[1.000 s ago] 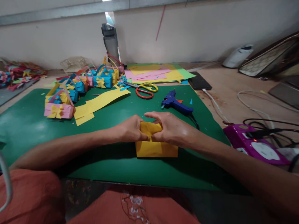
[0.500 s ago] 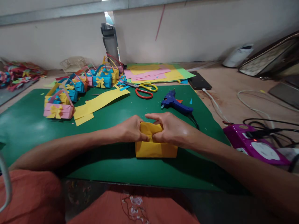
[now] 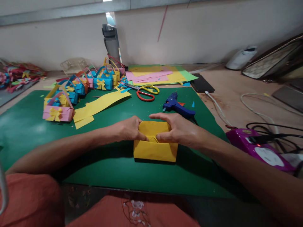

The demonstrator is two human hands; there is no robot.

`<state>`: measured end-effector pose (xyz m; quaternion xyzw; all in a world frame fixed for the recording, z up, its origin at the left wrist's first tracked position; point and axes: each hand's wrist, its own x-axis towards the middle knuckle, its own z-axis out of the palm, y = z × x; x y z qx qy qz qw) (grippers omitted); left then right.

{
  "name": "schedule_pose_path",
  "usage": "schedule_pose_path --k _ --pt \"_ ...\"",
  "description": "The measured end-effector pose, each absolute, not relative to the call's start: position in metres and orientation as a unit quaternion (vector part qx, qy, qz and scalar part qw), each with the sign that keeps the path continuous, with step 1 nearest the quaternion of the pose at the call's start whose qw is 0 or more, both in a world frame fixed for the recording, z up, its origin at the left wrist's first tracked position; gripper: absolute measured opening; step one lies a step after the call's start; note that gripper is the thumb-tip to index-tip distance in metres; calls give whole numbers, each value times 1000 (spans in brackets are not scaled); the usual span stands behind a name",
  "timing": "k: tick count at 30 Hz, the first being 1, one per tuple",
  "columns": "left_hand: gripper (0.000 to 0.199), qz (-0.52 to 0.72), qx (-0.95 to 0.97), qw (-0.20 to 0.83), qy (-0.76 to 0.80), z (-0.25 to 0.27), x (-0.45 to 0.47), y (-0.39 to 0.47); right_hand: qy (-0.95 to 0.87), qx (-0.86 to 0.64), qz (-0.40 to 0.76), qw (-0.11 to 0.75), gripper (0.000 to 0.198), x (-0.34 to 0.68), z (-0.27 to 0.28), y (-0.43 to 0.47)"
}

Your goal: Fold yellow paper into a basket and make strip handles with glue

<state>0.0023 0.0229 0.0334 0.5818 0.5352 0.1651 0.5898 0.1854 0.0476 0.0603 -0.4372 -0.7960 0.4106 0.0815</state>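
Observation:
A folded yellow paper box [image 3: 155,152] is in front of me over the green mat [image 3: 106,170], its top open toward me. My left hand [image 3: 130,128] grips its left side, with the thumb inside and the fingers behind the paper. On the right side my right hand [image 3: 174,127] holds the box, thumb inside and index finger stretched out above the back wall. Both thumbs press near a small triangular fold at the bottom. The fingers behind the box are hidden.
A blue glue gun [image 3: 177,105] lies behind my right hand. Scissors [image 3: 145,93], yellow paper strips [image 3: 99,105] and stacked coloured sheets [image 3: 161,75] lie farther back. Small paper baskets [image 3: 58,113] stand at left. A purple power strip [image 3: 260,151] with cables sits at right.
The yellow box has opened wider: its back wall, bunched inward before, now stands flatter and broader. My hands have spread slightly apart, and the thumbs have separated a little.

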Motion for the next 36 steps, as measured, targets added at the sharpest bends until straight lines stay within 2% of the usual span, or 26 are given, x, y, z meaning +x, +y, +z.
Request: schedule_pose_path --k 5,9,18,32,36 --pt "18 169 564 608 533 30 4 25 -777 -449 432 89 69 183 59 47" --pt "14 174 556 611 536 33 8 26 -763 -451 452 99 67 182 57 46" --pt "6 191 547 623 525 39 11 22 -795 -429 413 113 67 184 53 46" --pt "15 177 591 608 500 37 8 24 -815 -436 364 114 69 184 52 45" --pt "11 181 594 589 517 37 10 23 -805 -443 378 113 68 183 51 44"
